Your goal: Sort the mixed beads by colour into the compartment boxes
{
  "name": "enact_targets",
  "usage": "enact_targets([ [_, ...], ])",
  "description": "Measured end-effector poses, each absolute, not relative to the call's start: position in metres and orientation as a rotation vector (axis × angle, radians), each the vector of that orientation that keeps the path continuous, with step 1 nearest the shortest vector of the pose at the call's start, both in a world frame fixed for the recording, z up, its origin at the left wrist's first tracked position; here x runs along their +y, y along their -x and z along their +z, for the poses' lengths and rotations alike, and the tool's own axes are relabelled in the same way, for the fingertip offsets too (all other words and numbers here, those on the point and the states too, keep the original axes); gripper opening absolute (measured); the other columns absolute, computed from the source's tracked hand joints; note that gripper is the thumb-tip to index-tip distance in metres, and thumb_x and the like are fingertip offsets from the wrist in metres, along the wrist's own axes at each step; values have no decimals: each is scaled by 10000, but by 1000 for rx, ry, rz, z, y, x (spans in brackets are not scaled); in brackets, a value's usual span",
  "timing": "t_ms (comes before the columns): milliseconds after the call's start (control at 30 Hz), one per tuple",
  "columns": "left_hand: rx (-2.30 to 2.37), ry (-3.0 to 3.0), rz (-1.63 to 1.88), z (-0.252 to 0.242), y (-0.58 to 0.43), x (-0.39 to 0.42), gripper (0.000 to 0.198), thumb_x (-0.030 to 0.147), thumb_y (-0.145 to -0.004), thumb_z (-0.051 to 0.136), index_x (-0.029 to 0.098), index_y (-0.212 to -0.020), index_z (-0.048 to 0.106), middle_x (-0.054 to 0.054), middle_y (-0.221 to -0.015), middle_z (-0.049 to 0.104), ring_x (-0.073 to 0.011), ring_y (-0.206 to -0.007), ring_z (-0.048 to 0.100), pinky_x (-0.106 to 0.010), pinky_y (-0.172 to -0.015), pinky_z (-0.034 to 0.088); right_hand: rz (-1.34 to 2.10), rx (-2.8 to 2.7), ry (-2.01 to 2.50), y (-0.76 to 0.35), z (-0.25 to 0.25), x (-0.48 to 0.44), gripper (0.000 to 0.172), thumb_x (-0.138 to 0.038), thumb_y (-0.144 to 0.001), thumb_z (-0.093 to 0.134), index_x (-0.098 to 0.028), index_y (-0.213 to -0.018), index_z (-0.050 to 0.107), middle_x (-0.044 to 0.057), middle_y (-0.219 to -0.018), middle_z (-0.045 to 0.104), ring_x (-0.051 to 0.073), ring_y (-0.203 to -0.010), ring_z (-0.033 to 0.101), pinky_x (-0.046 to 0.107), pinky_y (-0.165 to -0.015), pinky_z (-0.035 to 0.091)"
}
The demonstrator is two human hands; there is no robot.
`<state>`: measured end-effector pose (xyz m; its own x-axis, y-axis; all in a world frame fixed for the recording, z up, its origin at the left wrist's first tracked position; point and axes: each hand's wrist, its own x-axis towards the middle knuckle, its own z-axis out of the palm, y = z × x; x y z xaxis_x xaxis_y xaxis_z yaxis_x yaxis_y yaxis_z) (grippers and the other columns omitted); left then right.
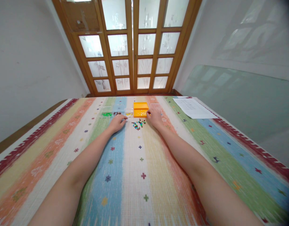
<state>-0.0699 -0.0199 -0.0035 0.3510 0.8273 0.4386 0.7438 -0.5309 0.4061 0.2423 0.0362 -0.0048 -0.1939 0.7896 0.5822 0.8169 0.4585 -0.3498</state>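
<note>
My left hand (pixel 118 122) rests on the striped cloth with its fingers stretched to the right, nothing seen in them. It lies just in front of clear plastic boxes: one holds small green pieces (pixel 107 114), another dark ones (pixel 117 113), and a third yellow ones (pixel 128 114). My right hand (pixel 155 116) is at the right side of an orange open box (pixel 140 105), thumb and finger pinched at its edge. What the pinch holds, if anything, is too small to make out. Between my hands lies a loose pile of mixed small coloured pieces (pixel 139 124). Light bits lie inside the orange box.
A striped patterned tablecloth (pixel 139 163) covers the table. Sheets of paper with writing (pixel 193 107) lie at the far right. Beyond the table stand wood-framed glass doors (pixel 132 44), and a pale glass panel (pixel 240 100) leans along the right wall.
</note>
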Motion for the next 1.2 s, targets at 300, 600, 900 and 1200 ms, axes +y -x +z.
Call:
enact_targets([
  [300, 1138, -2743, 678, 5, 49, -34, 338, 243, -987, 525, 230, -1252, 733, -96, -1298, 710, -254, -1276, 589, -460, -1159, 425, -62, -1622, 1560, -280, -10, 50, 180, -256, -947, 552, -199, -903, 716, 127, -942, 733, 287, -895, 580, 399, -829, 432],
  [600, 1140, -2736, 691, 9, 46, -36, 217, 190, -938, 548, 212, -1055, 730, -88, -1160, 720, -253, -1183, 606, -439, -1109, 444, -51, -1794, 1412, -256, -13, 42, 141, -197, -906, 564, -206, -889, 704, 95, -947, 735, 265, -917, 610, 373, -845, 428],
  [900, 1300, -2696, 674, 7, 48, -37, 102, 240, -930, 584, 205, -927, 680, -91, -1002, 688, -260, -1008, 600, -398, -932, 477, 28, -1948, 1317, -242, -15, 37, 155, -230, -937, 571, -195, -916, 721, 100, -987, 746, 256, -947, 624, 364, -874, 439],
  [1200, 1538, -2227, 1077, -2, 63, -21, 142, 284, -963, 557, 203, -999, 669, -45, -888, 695, -200, -768, 601, -324, -737, 450, 66, -1997, 1274, -241, -16, 37, 176, -203, -929, 563, -188, -945, 738, 93, -975, 743, 238, -913, 619, 349, -856, 443],
])
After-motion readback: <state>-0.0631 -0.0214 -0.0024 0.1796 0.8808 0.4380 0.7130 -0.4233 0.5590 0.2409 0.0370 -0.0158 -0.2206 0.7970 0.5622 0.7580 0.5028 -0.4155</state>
